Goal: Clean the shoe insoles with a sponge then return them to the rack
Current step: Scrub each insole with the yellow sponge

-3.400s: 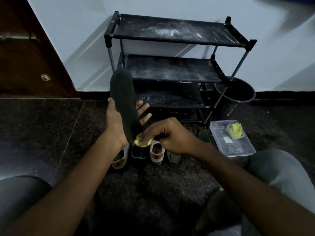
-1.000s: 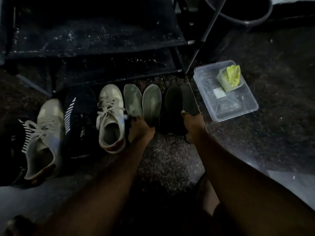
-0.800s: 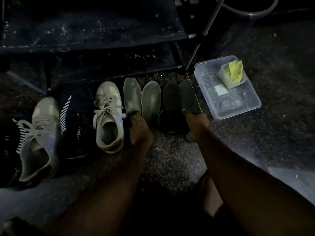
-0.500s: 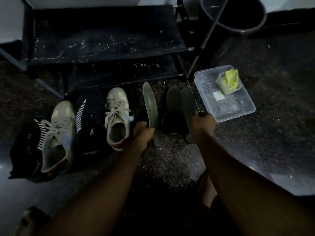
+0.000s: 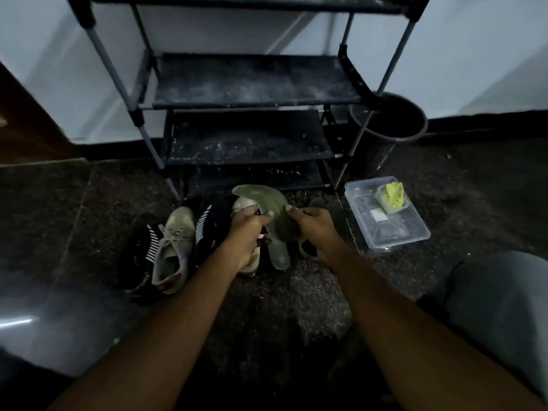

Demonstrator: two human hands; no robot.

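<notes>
Left hand (image 5: 247,232) and right hand (image 5: 315,225) were both pinching the grey-green insole (image 5: 274,207), one on each side, so it bowed up between them, I'd guess to turn its face up for wiping. It hung low in front of the rack (image 5: 252,81), over the shoes (image 5: 173,247) lined up at the rack's foot. Tub (image 5: 397,232) with a yellow sponge (image 5: 393,194) sat by the rack's right leg, handy to reach.

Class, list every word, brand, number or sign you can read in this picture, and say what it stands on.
Nothing here can be read.
Middle black sneaker with white stripes: faint marks on its side, too blurred.
White patch in the clear plastic tub: too small to tell.
</notes>
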